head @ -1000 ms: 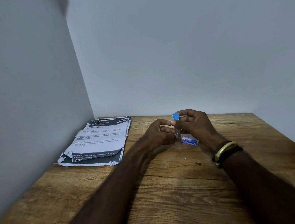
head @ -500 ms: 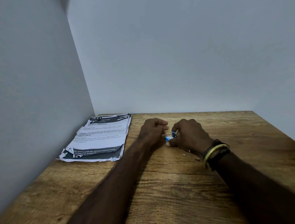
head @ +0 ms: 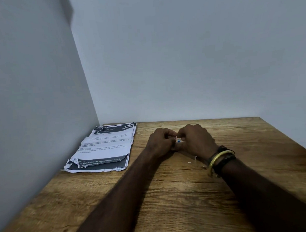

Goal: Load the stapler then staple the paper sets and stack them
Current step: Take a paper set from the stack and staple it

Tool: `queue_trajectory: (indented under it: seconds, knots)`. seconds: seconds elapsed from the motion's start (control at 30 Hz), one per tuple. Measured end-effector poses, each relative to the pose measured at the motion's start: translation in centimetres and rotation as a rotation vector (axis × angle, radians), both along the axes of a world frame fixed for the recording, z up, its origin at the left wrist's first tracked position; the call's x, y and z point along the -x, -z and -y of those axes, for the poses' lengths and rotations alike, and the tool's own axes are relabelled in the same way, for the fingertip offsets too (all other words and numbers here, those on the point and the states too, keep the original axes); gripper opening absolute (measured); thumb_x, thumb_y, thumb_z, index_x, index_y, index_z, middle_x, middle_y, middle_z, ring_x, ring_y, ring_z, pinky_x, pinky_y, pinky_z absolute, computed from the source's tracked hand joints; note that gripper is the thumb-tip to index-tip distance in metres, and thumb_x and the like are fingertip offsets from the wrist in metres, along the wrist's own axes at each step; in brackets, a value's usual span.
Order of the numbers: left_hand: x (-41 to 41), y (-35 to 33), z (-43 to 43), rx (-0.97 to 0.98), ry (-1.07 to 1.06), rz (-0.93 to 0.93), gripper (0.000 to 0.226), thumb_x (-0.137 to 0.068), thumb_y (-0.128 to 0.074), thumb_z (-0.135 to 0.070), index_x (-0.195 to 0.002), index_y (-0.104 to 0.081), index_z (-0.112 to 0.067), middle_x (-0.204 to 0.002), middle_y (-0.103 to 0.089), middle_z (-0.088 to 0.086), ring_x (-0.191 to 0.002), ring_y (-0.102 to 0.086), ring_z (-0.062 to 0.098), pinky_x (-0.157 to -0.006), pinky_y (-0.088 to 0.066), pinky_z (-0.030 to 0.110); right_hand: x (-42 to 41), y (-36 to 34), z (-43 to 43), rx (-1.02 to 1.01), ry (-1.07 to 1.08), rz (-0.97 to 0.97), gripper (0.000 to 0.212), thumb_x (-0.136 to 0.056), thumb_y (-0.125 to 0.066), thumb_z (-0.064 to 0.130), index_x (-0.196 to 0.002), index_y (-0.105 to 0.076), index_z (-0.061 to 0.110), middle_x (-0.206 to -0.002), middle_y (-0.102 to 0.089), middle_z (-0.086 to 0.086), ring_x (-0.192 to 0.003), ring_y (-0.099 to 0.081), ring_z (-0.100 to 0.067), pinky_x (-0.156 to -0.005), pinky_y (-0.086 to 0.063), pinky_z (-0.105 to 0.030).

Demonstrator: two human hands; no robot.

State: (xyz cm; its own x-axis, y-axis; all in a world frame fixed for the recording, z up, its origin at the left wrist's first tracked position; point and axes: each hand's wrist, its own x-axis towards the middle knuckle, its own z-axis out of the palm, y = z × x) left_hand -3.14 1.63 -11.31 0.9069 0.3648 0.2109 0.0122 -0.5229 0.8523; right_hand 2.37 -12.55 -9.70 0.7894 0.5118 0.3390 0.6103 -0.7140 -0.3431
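Head view, first finding: a small blue item [head: 179,141] shows only as a sliver in the gap between the two hands. It sits low over the wooden table [head: 170,202], toward the table's far half. Too little of it is exposed to say whether it is the stapler, which way it points, or how its long axis runs.

The left hand [head: 160,141] and right hand [head: 196,140] sit side by side with knuckles up. Their fingers are curled in tight and the fingertips meet just above the blue item. Whether either hand actually grips that item cannot be told, because the fingers and palms hide it.

The paper stack [head: 104,147] lies flat to the left of the hands and apart from them, close to the left wall [head: 34,103]. Its long axis runs from the person's side toward the back wall [head: 181,62], leaning slightly right at the far end. The dark header band is at the far end. The near edge is torn and curled, and the sheets are not squared.

A gold bangle [head: 219,158] and a black band [head: 227,162] sit on the right wrist. A small pale speck [head: 189,162] lies on the wood just on the near side of the right hand.
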Motion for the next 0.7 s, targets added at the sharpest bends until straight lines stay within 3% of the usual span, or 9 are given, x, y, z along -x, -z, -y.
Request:
queue_trajectory:
  seconds: [0.17,0.33,0.5,0.6,0.7]
  knots:
    - [0.5,-1.9,-0.5,0.104,-0.025,0.079,0.013,-0.091,-0.066,-0.008,-0.099,-0.076,-0.006,-0.097,-0.077,0.017,-0.085,-0.072,0.024,-0.083,-0.059,0.04,0.8,-1.8,-0.9,-0.128,-0.047,0.065,0.023,-0.082,-0.079,0.038,-0.101,-0.078,0.025,-0.1,-0.076,0.002,-0.094,-0.069,-0.02,-0.071,-0.052,-0.032]
    - [2.1,-3.7,-2.8,0.133,-0.145,0.208,0.009,-0.084,-0.073,-0.019,-0.076,-0.074,-0.022,-0.078,-0.079,0.009,-0.081,-0.078,0.027,-0.067,-0.061,0.036,1.8,-3.4,-4.3,-0.318,-0.076,-0.019,0.01,-0.085,-0.071,0.022,-0.09,-0.079,0.025,-0.089,-0.077,-0.001,-0.086,-0.071,-0.023,-0.072,-0.057,-0.033]
    - [4.3,-4.2,-7.2,0.058,-0.297,0.206,0.013,-0.083,-0.076,-0.024,-0.071,-0.076,-0.022,-0.075,-0.078,0.008,-0.084,-0.076,0.03,-0.082,-0.061,0.049,3.5,-3.5,-9.6,-0.458,-0.122,-0.196,0.006,-0.084,-0.074,0.023,-0.083,-0.08,0.022,-0.077,-0.077,-0.003,-0.083,-0.075,-0.023,-0.077,-0.062,-0.037]
    - [5.5,-3.9,-9.9,-0.03,-0.435,0.145,0.02,-0.087,-0.072,-0.027,-0.077,-0.08,-0.011,-0.081,-0.078,0.004,-0.085,-0.074,0.024,-0.086,-0.059,0.045,4.1,-3.0,-12.8,-0.432,-0.14,-0.246,0.01,-0.084,-0.073,0.019,-0.078,-0.081,0.018,-0.078,-0.078,-0.003,-0.082,-0.076,-0.025,-0.08,-0.062,-0.039]
    - [6.6,-3.4,-12.5,-0.1,-0.578,0.052,0.026,-0.09,-0.064,-0.027,-0.085,-0.081,-0.008,-0.093,-0.079,0.011,-0.095,-0.071,0.03,-0.087,-0.056,0.038,4.0,-1.9,-15.6,-0.318,-0.111,-0.276,0.011,-0.083,-0.069,0.017,-0.086,-0.08,0.014,-0.09,-0.079,-0.007,-0.094,-0.074,-0.029,-0.085,-0.061,-0.037]
